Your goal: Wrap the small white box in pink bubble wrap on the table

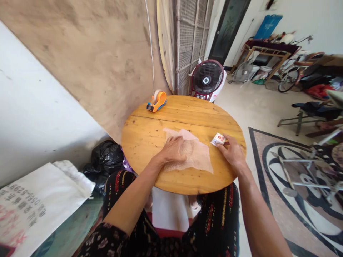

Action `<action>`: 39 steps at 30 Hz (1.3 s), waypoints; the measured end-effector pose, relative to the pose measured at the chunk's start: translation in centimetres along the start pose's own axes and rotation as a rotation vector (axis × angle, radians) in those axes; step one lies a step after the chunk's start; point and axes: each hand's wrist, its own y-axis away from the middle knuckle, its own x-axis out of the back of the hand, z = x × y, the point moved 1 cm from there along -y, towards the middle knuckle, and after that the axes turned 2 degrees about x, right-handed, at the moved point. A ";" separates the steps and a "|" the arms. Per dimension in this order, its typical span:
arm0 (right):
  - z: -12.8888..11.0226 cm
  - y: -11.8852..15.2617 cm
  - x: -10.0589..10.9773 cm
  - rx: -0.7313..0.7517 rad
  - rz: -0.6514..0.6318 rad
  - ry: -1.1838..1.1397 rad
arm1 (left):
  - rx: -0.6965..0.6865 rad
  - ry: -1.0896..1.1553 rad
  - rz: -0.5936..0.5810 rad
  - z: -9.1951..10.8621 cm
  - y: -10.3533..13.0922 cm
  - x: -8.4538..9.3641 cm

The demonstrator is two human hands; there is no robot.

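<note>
My left hand (173, 150) lies over a translucent sheet of bubble wrap (199, 157) in the middle of the round wooden table, its thumb apart from the fingers. Faint round shapes show in the wrap beside my palm; I cannot make out whether something lies beneath. Near the table's right edge, my right hand (232, 149) pinches a small white box (218, 139) with a red mark and a barcode. The box is at the table surface, apart from the wrap.
An orange and blue tape dispenser (157, 101) stands at the table's (187, 110) far left edge. Behind the table is a dark red fan (207, 78). Black bags (105, 160) and a white sack (45, 200) are at the left. A folding chair (308, 114) stands at the right.
</note>
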 end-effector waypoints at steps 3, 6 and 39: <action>-1.4 1.2 1.2 0.077 0.135 -0.042 | -0.022 0.011 0.016 0.0 0.1 0.1; -4.7 3.2 2.8 0.207 0.058 -0.233 | -0.043 0.025 0.042 0.0 0.1 0.1; -10.1 -0.1 -6.1 0.427 -0.256 0.430 | 0.035 -0.068 0.090 -0.2 0.5 0.0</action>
